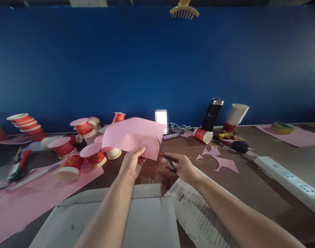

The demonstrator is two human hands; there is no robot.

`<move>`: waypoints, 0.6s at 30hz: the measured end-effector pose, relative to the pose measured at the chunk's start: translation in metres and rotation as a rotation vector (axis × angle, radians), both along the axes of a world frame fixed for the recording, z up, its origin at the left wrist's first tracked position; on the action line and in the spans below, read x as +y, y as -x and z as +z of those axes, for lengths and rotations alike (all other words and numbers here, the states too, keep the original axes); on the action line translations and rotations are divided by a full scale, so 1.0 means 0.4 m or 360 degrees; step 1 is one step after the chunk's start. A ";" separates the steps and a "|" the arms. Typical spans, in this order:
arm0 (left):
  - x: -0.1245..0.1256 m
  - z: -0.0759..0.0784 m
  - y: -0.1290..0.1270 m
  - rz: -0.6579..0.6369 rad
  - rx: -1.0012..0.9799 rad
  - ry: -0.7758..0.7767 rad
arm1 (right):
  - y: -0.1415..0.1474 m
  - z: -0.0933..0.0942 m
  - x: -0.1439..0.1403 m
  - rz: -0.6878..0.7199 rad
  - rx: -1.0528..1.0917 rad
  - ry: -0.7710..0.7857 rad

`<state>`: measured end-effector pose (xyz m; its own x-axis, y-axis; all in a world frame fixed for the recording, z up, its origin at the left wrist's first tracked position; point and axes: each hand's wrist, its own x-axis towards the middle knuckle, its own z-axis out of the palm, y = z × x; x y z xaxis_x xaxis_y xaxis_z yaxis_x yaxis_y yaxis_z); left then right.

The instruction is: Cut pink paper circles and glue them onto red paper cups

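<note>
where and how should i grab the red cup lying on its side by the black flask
Probably best pinched across the middle of its wall, from above and the near side: the cup lies on its side, with the black flask standing behind it.

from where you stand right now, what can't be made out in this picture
Head view: some fingertips of the left hand, hidden behind the pink sheet.
Head view: part of the scissors, covered by the right hand.
Head view: lettering on the printed paper, too blurred to read.
Head view: one end of the power strip, cut off by the right edge.
</note>
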<state>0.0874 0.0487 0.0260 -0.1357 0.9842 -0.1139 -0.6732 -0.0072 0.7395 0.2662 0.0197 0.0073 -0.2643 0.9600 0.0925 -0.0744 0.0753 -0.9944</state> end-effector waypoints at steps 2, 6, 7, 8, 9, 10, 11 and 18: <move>0.000 0.001 0.001 0.0005 0.0005 -0.0007 | -0.002 0.002 0.000 0.0000 -0.0017 -0.0024; 0.000 0.001 0.003 0.0008 0.0027 -0.0011 | -0.005 0.003 0.000 0.0033 -0.0007 -0.0046; 0.000 0.001 0.004 0.0004 0.0032 -0.0022 | -0.005 0.003 -0.001 0.0045 -0.0005 -0.0042; 0.001 -0.001 0.005 -0.0003 0.0039 -0.0032 | -0.005 0.004 -0.001 0.0055 -0.0004 -0.0040; 0.002 -0.002 0.006 -0.0010 0.0048 -0.0037 | -0.005 0.005 -0.002 0.0062 0.0001 -0.0041; 0.003 -0.004 0.007 -0.0016 0.0060 -0.0036 | -0.004 0.007 -0.002 0.0067 0.0012 -0.0041; 0.004 -0.006 0.008 -0.0018 0.0073 -0.0032 | -0.004 0.008 -0.002 0.0071 0.0032 -0.0034; 0.008 -0.013 0.013 0.0015 0.0128 -0.0029 | -0.007 0.002 0.003 0.0044 -0.0051 0.0060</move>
